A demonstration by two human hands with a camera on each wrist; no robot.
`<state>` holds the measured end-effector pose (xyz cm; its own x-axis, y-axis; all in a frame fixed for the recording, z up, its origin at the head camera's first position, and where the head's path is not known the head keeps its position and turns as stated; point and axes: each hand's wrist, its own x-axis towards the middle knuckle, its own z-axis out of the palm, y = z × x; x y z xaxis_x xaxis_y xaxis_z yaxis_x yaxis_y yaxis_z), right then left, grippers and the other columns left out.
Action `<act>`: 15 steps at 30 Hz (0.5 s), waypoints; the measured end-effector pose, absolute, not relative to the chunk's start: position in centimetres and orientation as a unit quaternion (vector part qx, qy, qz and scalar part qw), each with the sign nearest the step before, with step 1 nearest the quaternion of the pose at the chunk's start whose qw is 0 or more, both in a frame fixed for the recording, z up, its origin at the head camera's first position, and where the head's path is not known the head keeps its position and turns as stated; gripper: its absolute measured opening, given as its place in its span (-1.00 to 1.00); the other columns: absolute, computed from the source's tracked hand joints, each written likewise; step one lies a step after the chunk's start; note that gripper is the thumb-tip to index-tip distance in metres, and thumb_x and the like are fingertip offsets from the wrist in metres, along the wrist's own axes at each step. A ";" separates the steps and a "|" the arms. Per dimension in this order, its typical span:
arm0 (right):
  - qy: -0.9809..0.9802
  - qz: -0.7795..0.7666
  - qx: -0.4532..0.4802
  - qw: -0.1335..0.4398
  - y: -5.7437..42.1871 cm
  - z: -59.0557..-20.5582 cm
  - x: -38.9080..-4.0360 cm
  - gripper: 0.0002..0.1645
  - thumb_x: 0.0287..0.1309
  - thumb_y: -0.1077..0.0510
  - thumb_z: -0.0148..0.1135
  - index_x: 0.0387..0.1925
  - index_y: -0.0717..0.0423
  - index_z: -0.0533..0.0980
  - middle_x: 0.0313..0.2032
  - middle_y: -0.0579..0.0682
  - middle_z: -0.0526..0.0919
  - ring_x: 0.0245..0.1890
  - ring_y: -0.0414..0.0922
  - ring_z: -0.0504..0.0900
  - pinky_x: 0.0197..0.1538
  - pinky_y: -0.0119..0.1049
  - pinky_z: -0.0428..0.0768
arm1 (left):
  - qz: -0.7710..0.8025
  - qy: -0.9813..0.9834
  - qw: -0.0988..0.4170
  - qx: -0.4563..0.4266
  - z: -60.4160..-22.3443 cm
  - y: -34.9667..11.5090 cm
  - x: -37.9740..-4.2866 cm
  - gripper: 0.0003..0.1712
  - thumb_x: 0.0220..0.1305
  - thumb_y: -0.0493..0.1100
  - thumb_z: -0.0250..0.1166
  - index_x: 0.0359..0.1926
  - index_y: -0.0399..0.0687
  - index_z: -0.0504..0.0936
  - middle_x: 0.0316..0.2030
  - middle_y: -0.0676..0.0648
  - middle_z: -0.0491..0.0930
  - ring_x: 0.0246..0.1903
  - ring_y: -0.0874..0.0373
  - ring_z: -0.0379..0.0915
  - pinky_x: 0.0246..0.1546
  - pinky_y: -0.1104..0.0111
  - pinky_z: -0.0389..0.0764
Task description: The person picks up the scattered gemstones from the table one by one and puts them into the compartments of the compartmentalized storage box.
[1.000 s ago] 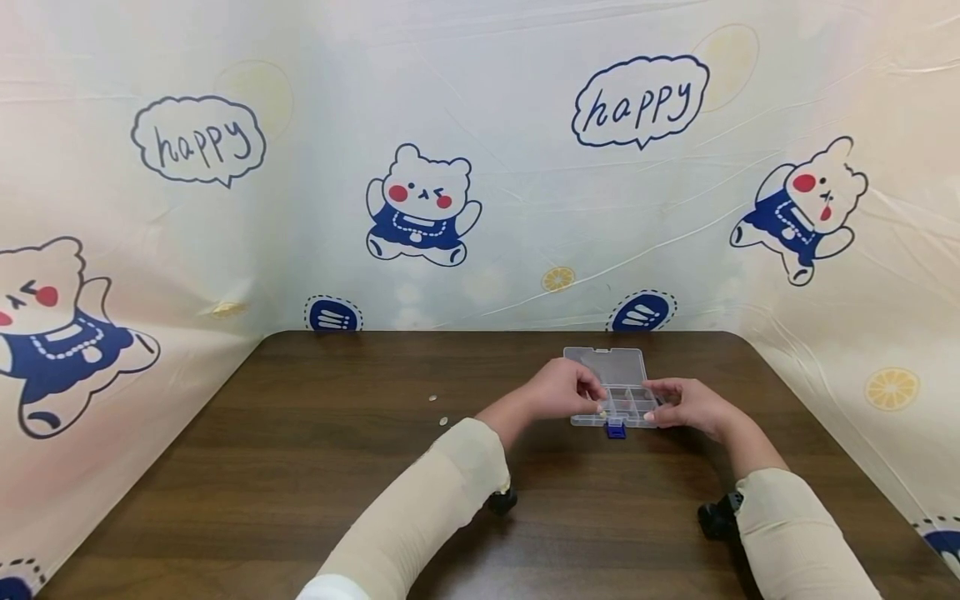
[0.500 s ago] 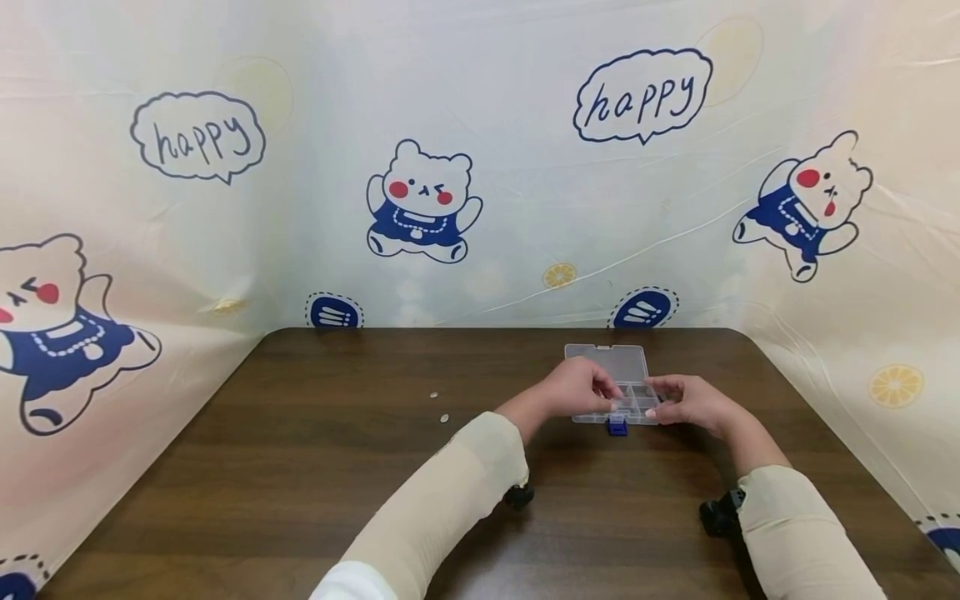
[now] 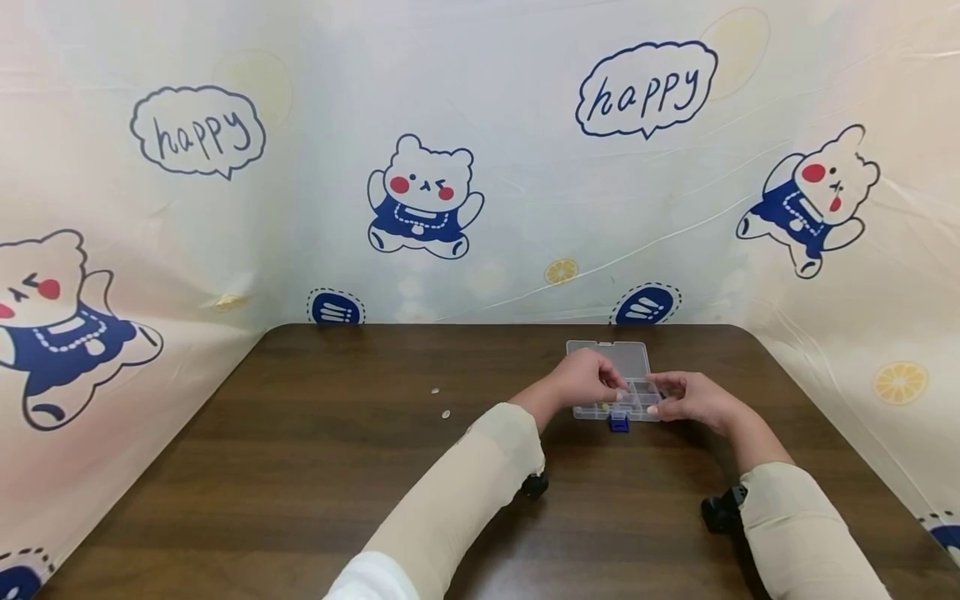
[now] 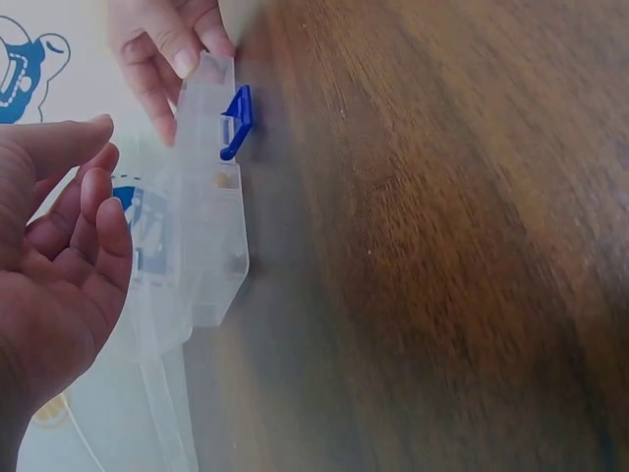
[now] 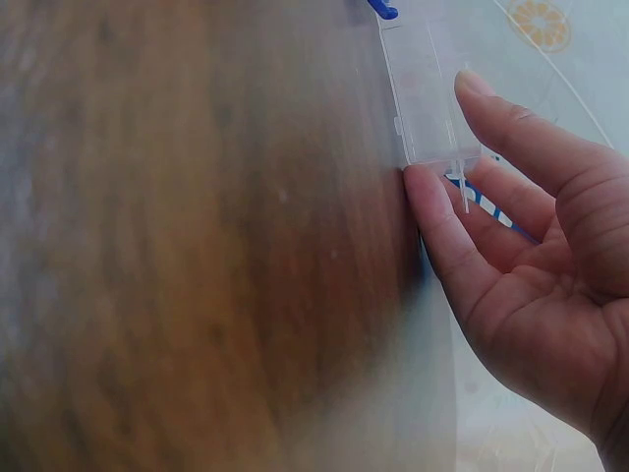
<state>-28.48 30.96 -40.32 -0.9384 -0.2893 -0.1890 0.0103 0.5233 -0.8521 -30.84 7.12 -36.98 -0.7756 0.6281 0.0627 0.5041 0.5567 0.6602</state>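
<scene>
A clear plastic compartment box [image 3: 643, 410] with a blue latch [image 3: 618, 424] lies on the table, its lid [image 3: 626, 357] folded back. My right hand [image 3: 697, 402] grips the box's right end; in the right wrist view thumb and fingers straddle its corner. My left hand [image 3: 588, 379] hovers over the middle compartments, thumb and finger tips close together. In the left wrist view that hand [image 4: 64, 236] has curled fingers, and I cannot tell whether something small sits between the tips. A small yellowish piece [image 3: 604, 407] lies in a left front compartment.
Two small pale pieces lie on the brown wooden table [image 3: 300, 483] left of the left hand, a farther one [image 3: 435, 391] and a nearer one [image 3: 446, 414]. A printed curtain [image 3: 517, 192] hangs behind the table and along its sides.
My left hand has moved right across the box, from the left compartments to the middle ones, uncovering the yellowish piece. My right hand keeps its grip on the box's right end.
</scene>
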 end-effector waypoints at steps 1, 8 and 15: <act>0.858 -0.482 -0.081 0.156 31.0 -40.3 -28.5 -0.07 0.07 0.15 0.46 0.38 0.36 0.21 0.26 0.46 0.29 -0.10 0.06 0.55 -0.05 -0.16 0.63 | 0.342 0.879 0.088 0.322 -37.1 7.2 -31.0 -0.95 0.17 -0.19 0.43 -0.31 -0.02 0.78 -0.52 0.18 0.61 -0.44 0.31 0.46 -0.37 0.55 0.48; 0.858 -0.481 -0.082 0.158 31.2 -40.5 -28.7 -0.06 0.06 0.13 0.46 0.38 0.34 0.21 0.28 0.46 0.26 -0.08 0.06 0.55 -0.04 -0.16 0.63 | 0.336 0.889 0.085 0.300 -38.1 7.9 -31.7 -0.95 0.16 -0.19 0.44 -0.32 0.00 0.78 -0.53 0.20 0.60 -0.44 0.30 0.45 -0.37 0.55 0.47; 0.859 -0.480 -0.087 0.158 31.2 -40.5 -28.8 -0.06 0.06 0.12 0.46 0.38 0.34 0.22 0.27 0.45 0.29 -0.09 0.05 0.55 -0.04 -0.17 0.63 | 0.355 0.891 0.089 0.268 -38.6 8.4 -31.8 -0.95 0.15 -0.22 0.44 -0.33 0.00 0.78 -0.52 0.18 0.62 -0.43 0.30 0.44 -0.36 0.54 0.47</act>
